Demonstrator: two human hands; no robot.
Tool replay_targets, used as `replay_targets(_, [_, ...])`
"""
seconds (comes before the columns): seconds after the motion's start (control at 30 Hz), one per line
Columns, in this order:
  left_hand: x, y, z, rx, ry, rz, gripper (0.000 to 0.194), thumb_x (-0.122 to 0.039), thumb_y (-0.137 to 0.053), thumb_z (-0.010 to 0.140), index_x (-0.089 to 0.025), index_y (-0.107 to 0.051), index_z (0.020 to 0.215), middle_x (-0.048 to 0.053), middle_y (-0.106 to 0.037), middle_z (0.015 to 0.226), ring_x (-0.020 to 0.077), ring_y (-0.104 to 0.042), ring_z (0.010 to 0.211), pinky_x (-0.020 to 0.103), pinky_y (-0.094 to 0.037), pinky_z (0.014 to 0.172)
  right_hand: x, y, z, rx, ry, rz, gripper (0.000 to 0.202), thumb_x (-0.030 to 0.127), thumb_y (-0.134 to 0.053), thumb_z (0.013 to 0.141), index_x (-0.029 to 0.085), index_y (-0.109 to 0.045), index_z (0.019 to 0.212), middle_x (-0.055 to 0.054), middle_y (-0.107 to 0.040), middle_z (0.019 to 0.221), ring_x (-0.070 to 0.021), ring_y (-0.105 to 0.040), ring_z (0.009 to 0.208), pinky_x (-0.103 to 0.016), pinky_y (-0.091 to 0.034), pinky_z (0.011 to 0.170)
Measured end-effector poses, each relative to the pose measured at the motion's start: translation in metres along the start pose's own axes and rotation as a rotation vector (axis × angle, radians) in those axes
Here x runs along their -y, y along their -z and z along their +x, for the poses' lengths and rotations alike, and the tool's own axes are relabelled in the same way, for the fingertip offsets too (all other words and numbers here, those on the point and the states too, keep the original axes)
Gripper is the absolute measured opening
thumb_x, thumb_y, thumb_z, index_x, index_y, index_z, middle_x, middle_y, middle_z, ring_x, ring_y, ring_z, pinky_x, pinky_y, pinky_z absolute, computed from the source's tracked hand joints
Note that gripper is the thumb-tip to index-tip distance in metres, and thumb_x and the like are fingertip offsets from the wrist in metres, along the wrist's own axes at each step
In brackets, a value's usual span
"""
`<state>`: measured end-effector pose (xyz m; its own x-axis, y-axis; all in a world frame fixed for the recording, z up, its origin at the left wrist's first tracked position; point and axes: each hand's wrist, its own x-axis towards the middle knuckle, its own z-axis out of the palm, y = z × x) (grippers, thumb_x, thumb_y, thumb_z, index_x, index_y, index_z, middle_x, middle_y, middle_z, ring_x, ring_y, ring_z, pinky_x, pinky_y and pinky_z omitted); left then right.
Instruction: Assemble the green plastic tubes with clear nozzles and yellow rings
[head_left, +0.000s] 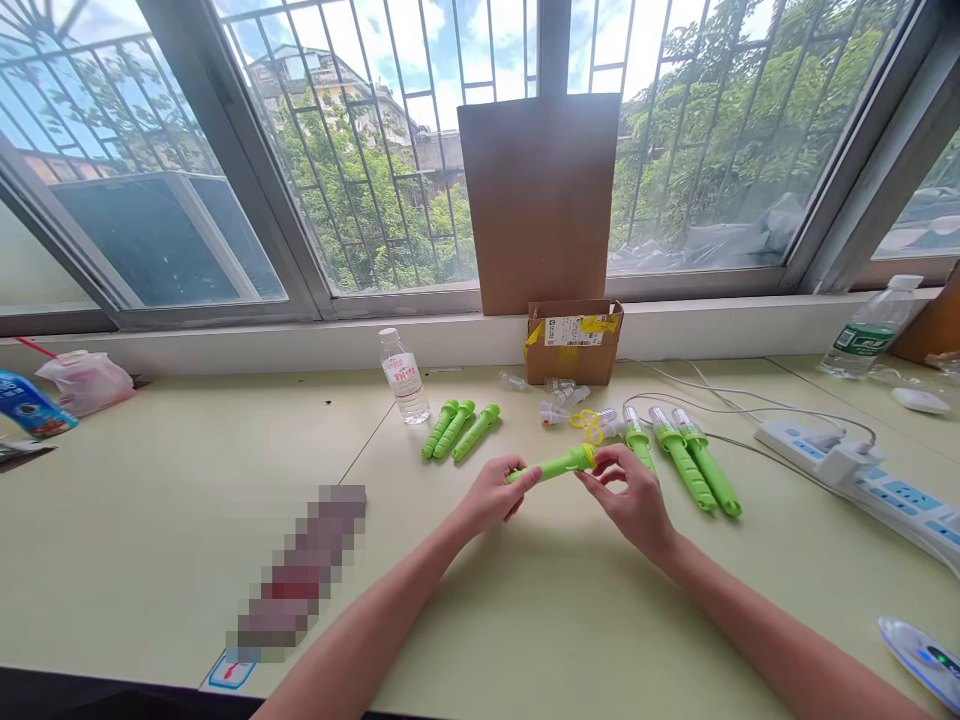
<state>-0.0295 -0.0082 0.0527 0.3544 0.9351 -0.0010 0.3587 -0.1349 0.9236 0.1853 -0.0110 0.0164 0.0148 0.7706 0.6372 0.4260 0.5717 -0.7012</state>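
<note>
My left hand (498, 491) is closed around the grip of a green plastic tube (555, 467), held tilted slightly up to the right above the table. At its wider end sits a small yellow piece (588, 455), and the fingertips of my right hand (628, 497) pinch there. Whether the yellow piece is fully seated cannot be made out. Beyond my left hand lie three green tubes (472, 433) without clear tops. Close to my right hand are three green tubes with clear tops (681, 458). Loose yellow rings (587, 424) and clear plastic caps (566, 393) lie just behind the held tube.
A cardboard box (574, 345) stands by the window with a brown board (541, 200) behind it. Water bottles (405, 378) stand at left and far right. A white power strip (877, 485) with cables lies at right. A pixelated patch (304, 575) covers something at left.
</note>
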Motion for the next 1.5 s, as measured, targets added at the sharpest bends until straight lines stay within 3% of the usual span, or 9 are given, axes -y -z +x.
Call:
replay_targets(0.13, [0.001, -0.002, -0.001, 0.023, 0.037, -0.017, 0.043, -0.059, -0.046, 0.083, -0.018, -0.049, 0.071, -0.008, -0.041, 0.04, 0.0063, -0.033, 0.032, 0.019, -0.026, 0.037, -0.003, -0.001, 0.0, 0.003, -0.001, -0.002, 0.025, 0.038, -0.066, 0.08, 0.021, -0.053, 0.093, -0.003, -0.06, 0.083, -0.0151, -0.061, 0.062, -0.031, -0.058, 0.05])
replay_targets(0.23, [0.003, -0.003, 0.0, -0.009, -0.011, 0.058, 0.042, -0.058, -0.046, 0.083, -0.018, -0.048, 0.071, -0.009, -0.039, 0.041, 0.0069, -0.034, 0.034, 0.02, -0.027, 0.039, -0.006, -0.001, 0.0, -0.007, 0.004, 0.022, 0.024, 0.038, -0.066, 0.08, 0.02, -0.055, 0.09, -0.002, -0.061, 0.08, -0.0152, -0.062, 0.061, -0.033, -0.06, 0.057])
replay_targets(0.37, [0.009, -0.004, 0.001, -0.132, -0.197, 0.37, 0.039, -0.055, -0.049, 0.083, -0.018, -0.051, 0.071, -0.005, -0.044, 0.051, 0.0083, -0.04, 0.046, 0.021, -0.028, 0.045, -0.008, 0.0, 0.0, -0.019, -0.003, 0.042, 0.023, 0.038, -0.068, 0.079, 0.02, -0.057, 0.087, -0.002, -0.062, 0.075, -0.0158, -0.063, 0.061, -0.035, -0.061, 0.063])
replay_targets(0.5, [0.016, -0.005, 0.002, -0.246, -0.387, 0.712, 0.032, -0.049, -0.059, 0.079, -0.019, -0.054, 0.09, -0.006, -0.048, 0.055, 0.0097, -0.04, 0.046, 0.022, -0.029, 0.047, -0.007, 0.0, 0.001, 0.013, -0.036, 0.037, 0.023, 0.038, -0.069, 0.078, 0.019, -0.059, 0.085, -0.002, -0.062, 0.069, -0.0164, -0.062, 0.059, -0.034, -0.059, 0.061])
replay_targets(0.63, [0.02, -0.005, 0.003, -0.393, -0.575, 0.833, 0.021, -0.038, -0.056, 0.085, -0.019, -0.052, 0.09, -0.001, -0.059, 0.069, 0.0106, -0.049, 0.051, 0.023, -0.032, 0.049, -0.005, 0.0, 0.0, 0.034, -0.058, 0.054, 0.021, 0.037, -0.07, 0.077, 0.019, -0.059, 0.081, -0.002, -0.062, 0.068, -0.0165, -0.062, 0.059, -0.032, -0.058, 0.06])
replay_targets(0.73, [0.02, -0.005, 0.004, -0.424, -0.673, 0.884, 0.02, -0.038, -0.055, 0.086, -0.018, -0.051, 0.086, 0.001, -0.062, 0.075, 0.011, -0.053, 0.055, 0.023, -0.034, 0.049, -0.005, 0.0, 0.0, 0.028, -0.069, 0.06, 0.02, 0.036, -0.07, 0.077, 0.02, -0.059, 0.08, -0.002, -0.063, 0.069, -0.017, -0.063, 0.061, -0.033, -0.058, 0.062])
replay_targets(1.27, [0.021, -0.004, 0.005, -0.456, -0.71, 0.906, 0.023, -0.04, -0.054, 0.087, -0.018, -0.053, 0.082, -0.001, -0.063, 0.068, 0.0117, -0.056, 0.055, 0.024, -0.033, 0.049, -0.002, -0.001, 0.0, 0.027, -0.067, 0.042, 0.02, 0.036, -0.069, 0.078, 0.019, -0.057, 0.084, -0.002, -0.061, 0.076, -0.0164, -0.063, 0.062, -0.033, -0.058, 0.061])
replay_targets(1.5, [0.023, -0.004, 0.005, -0.425, -0.676, 0.918, 0.023, -0.04, -0.053, 0.088, -0.018, -0.053, 0.08, 0.0, -0.062, 0.066, 0.0121, -0.055, 0.053, 0.024, -0.031, 0.047, -0.006, -0.002, 0.001, 0.122, -0.091, 0.04, 0.023, 0.035, -0.068, 0.078, 0.02, -0.052, 0.085, 0.0, -0.059, 0.077, -0.0156, -0.062, 0.063, -0.031, -0.057, 0.055])
